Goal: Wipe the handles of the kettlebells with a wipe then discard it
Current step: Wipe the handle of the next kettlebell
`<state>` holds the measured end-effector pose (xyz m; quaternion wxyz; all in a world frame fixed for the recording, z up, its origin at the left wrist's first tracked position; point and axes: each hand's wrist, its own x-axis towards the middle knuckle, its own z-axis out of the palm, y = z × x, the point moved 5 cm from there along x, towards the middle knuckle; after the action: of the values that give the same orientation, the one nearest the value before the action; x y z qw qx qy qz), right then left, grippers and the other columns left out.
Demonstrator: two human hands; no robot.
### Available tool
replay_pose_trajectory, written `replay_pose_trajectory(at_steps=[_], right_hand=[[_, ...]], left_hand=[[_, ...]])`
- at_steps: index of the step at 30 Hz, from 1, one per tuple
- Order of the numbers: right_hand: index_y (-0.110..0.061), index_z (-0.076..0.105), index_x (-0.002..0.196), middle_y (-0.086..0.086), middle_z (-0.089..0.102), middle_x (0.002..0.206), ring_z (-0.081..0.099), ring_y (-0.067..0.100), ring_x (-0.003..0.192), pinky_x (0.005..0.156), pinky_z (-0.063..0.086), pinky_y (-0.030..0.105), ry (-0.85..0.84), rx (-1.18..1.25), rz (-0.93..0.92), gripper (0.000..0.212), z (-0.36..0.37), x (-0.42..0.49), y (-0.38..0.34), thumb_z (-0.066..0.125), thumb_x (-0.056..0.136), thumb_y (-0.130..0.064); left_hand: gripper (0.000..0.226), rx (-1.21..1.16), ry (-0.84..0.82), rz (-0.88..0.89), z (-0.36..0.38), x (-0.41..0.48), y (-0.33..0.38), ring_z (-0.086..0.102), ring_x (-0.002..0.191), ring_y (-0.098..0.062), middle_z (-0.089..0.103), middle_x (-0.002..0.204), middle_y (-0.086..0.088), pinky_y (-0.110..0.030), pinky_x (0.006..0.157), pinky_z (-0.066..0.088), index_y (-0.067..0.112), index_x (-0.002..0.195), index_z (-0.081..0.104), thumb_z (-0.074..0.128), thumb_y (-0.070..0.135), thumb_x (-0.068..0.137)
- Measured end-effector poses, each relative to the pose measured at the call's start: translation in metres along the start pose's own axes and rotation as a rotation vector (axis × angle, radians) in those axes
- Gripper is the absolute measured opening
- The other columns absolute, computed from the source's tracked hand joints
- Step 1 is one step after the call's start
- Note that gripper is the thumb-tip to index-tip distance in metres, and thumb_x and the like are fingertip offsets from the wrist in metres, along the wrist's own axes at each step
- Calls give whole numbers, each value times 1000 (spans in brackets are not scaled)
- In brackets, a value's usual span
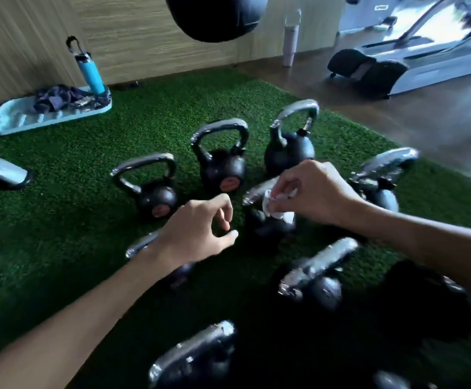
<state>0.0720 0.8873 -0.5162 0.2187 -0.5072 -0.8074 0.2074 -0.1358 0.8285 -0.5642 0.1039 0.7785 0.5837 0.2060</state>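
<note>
Wipe [277,205] pinched in right grip [314,192], against handle [256,190]

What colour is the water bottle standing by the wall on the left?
Blue bottle with a dark lid, seen in the head view.

You're in a gym. Black kettlebells [220,169] stand on green turf [60,209], a punching bag [214,18] hangs overhead, and a cardio machine [439,71] sits back right

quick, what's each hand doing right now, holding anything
left hand: fingers loosely curled, holding nothing
right hand: pinches a crumpled white wipe at the silver handle of a black kettlebell
</note>
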Motion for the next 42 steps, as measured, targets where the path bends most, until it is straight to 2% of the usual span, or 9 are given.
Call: replay_pose_trajectory(at_steps=[3,6,13,18,24,29,33,38,42], right_hand=[[-28,80,77,-17,69,63,60,-13,63,58,40,7,-101,-32,-46,15,-28,-74,41,90,67,-33],[-28,79,77,-17,67,61,57,-15,60,57,40,6,-175,-28,-114,13,-44,-126,73,87,69,-34],[-26,78,78,-8,71,70,59,0,62,55,40,9,-164,111,-88,13,-62,-199,99,84,67,-30],[-30,77,80,-10,72,73,64,4,67,56,47,15,-217,77,-109,14,-78,-235,93,82,68,-32],[-31,79,81,-21,66,64,59,-14,63,57,38,4,-172,-30,-81,10,-72,-276,87,82,72,-33],[-29,80,82,-15,73,76,60,4,73,72,35,2,-4,-79,-105,6,-49,-301,81,80,76,-27],[-30,79,92,-15,69,85,51,9,77,74,38,11,25,-90,-150,7,-27,-315,74,76,86,-26],[-32,78,104,-15,69,97,49,17,83,75,49,37,119,-259,-130,17,-31,-331,94,72,90,-25],[-32,80,103,-17,70,97,52,18,84,75,50,40,212,-226,-42,17,-46,-334,112,66,93,-35]], left_hand=[[30,-91,-195,-48,29,-22,85,57,60,0,70,76,18,-16,58,40,31,82,53,80,42,77],[24,-118,-430,-133,58,-48,153,57,59,3,71,77,15,-10,56,41,29,83,62,81,43,78],[25,-103,-655,-263,74,-130,221,60,61,3,72,92,22,-9,58,43,39,93,69,82,52,76],[34,-167,-581,-144,82,-120,243,56,55,1,70,98,24,-12,55,45,41,96,69,84,55,69],[26,-188,-524,16,100,-117,252,60,66,15,74,83,21,-3,60,40,33,91,78,89,45,71],[26,-227,-502,14,110,-112,238,67,79,10,73,81,26,-12,70,52,37,85,78,88,51,65],[25,-288,-486,25,114,-113,233,68,78,10,74,79,25,-18,75,55,36,80,77,88,52,64],[23,-314,-436,46,112,-121,230,68,83,11,74,80,27,-19,85,54,38,83,78,87,53,67],[25,-283,-413,34,112,-122,230,68,80,11,73,80,27,-25,82,57,41,83,78,84,57,64]])
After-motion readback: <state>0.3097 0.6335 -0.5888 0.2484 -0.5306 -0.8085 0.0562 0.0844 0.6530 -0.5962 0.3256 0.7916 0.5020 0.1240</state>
